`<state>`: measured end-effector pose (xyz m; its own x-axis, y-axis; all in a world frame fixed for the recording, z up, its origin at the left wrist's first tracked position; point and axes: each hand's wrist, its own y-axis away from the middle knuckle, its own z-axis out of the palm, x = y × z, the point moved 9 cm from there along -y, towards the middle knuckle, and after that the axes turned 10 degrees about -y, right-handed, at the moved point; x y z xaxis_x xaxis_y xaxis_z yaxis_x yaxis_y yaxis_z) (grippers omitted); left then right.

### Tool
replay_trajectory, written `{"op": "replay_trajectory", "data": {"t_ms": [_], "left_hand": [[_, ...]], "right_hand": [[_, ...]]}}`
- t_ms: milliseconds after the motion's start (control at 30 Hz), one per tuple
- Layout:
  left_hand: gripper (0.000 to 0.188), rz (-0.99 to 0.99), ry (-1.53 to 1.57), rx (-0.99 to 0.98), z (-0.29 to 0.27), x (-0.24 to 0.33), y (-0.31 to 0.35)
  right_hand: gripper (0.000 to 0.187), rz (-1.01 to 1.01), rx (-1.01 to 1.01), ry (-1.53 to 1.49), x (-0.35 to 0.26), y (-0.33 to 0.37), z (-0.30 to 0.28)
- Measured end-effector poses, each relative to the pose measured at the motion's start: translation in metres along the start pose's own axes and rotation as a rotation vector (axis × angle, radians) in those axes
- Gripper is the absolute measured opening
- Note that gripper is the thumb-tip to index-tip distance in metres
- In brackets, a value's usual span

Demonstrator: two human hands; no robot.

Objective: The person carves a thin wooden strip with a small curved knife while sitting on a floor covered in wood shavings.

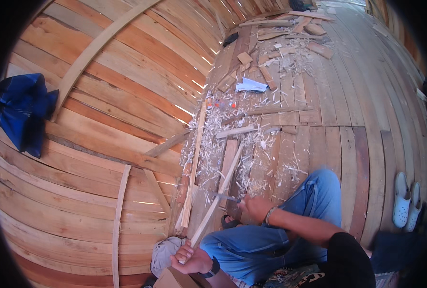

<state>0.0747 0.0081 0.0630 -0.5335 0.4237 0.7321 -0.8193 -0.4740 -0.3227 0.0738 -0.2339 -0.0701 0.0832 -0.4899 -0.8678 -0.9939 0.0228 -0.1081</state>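
Note:
My left hand point(193, 258) is closed round the near end of a long pale wooden stick point(215, 204), which slants up and away to the right. The stick's far end lies over a flat reddish board point(229, 154) on the floor. My right hand point(257, 208) grips a knife point(229, 197) by its handle. Its blade points left and meets or crosses the stick about midway; whether it bites into the wood cannot be made out. My jeans-clad legs are bent close beside both hands.
Wood shavings point(252, 168) cover the plank floor ahead. A long strip of wood point(195, 163) lies along the left wall. Further off are wood offcuts point(267, 77) and a white-blue packet point(251, 85). A grey cap point(165, 254) lies by my left hand; pale clogs point(402, 201) stand at right.

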Motion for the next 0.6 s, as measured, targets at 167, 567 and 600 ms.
{"op": "replay_trajectory", "data": {"t_ms": [167,567,600], "left_hand": [[0.039,-0.007,-0.056,-0.039,0.001,-0.005,0.013],[0.040,-0.011,-0.012,0.000,-0.015,0.000,0.008],[0.040,-0.011,-0.034,-0.026,-0.019,0.001,0.009]], "right_hand": [[0.046,0.244,0.054,-0.060,0.051,-0.015,0.007],[0.047,-0.040,0.020,-0.082,-0.003,0.002,0.016],[0.047,0.042,0.027,-0.074,0.013,0.001,0.021]]}}
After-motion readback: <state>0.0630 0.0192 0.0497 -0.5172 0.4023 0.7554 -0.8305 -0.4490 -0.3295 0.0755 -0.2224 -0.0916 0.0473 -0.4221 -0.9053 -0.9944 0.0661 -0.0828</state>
